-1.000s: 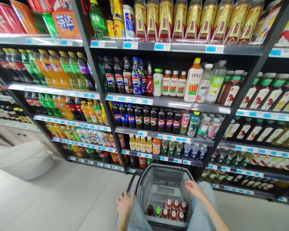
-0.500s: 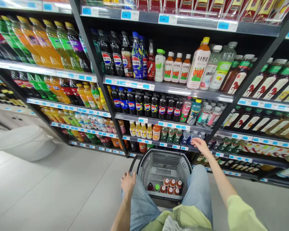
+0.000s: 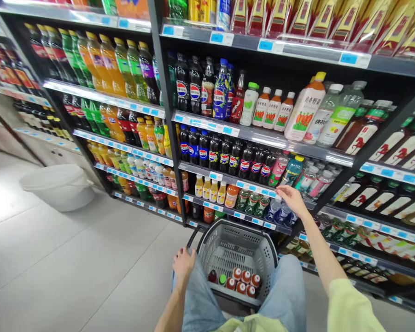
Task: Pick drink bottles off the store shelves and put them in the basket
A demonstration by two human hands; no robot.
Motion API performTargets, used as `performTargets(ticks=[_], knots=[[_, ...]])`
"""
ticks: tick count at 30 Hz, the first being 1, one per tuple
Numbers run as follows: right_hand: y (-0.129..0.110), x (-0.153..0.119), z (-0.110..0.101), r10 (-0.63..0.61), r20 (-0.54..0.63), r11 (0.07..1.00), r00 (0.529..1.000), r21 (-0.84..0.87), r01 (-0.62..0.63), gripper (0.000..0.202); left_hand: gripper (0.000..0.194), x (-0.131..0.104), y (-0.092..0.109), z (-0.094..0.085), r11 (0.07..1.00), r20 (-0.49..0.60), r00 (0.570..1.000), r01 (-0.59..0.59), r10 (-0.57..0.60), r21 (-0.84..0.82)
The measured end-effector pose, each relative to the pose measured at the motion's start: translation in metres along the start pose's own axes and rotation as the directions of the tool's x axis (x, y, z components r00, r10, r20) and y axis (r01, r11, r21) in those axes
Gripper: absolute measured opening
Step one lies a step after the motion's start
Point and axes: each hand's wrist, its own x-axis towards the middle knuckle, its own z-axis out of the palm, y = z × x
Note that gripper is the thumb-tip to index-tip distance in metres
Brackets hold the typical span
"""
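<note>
My right hand (image 3: 293,200) reaches forward to the shelves with its fingers stretched out and nothing visible in them. It hovers before the price strip below the small cola bottles (image 3: 245,163), close above blue-labelled clear bottles (image 3: 274,210). On my left knee rests my left hand (image 3: 184,263), fingers loosely spread, beside the dark handle of a grey shopping basket (image 3: 269,258). The basket stands between my knees. Inside it are several white-capped, reddish-orange bottles (image 3: 241,287), a green-capped bottle (image 3: 222,279) and a dark-capped bottle (image 3: 212,275).
Drink shelves (image 3: 262,133) span the view ahead. Large cola bottles (image 3: 182,87) and carrot-label juice bottles (image 3: 262,106) stand on an upper shelf. Orange soda bottles (image 3: 107,62) are at left. A white tub (image 3: 60,189) sits on the tiled floor (image 3: 117,249).
My right hand has risen from the low row of clear bottles to the price strip above it. The view has shifted left and tilted. My left hand stays on the knee.
</note>
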Motion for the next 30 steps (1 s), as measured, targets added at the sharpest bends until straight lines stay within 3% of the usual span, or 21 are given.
performTargets(ticks=[8, 14, 18, 21, 30], knots=[[-0.07, 0.054, 0.015, -0.225, -0.035, 0.958, 0.974, -0.192, 0.214, 0.04, 0.057, -0.001, -0.002, -0.002, 1.0, -0.03, 0.999, -0.012, 0.013, 0.024], [-0.112, 0.1, 0.038, -0.412, -0.01, 0.87, 0.911, -0.302, 0.39, 0.034, 0.058, -0.004, 0.004, -0.01, 1.0, 0.002, 1.0, 0.016, -0.017, 0.025], [-0.131, 0.128, 0.067, -0.469, 0.043, 0.831, 0.882, -0.318, 0.457, 0.035, 0.057, -0.003, 0.003, -0.01, 0.999, 0.018, 1.0, 0.013, -0.013, 0.04], [-0.149, 0.153, 0.093, -0.48, 0.039, 0.821, 0.876, -0.332, 0.464, 0.05, 0.055, -0.001, 0.001, -0.008, 0.999, 0.006, 1.0, 0.019, -0.019, 0.049], [-0.22, 0.267, 0.169, -0.479, -0.121, 0.858, 0.869, -0.274, 0.435, 0.083, 0.047, 0.002, 0.003, 0.0, 0.988, -0.032, 0.999, 0.025, -0.02, 0.154]])
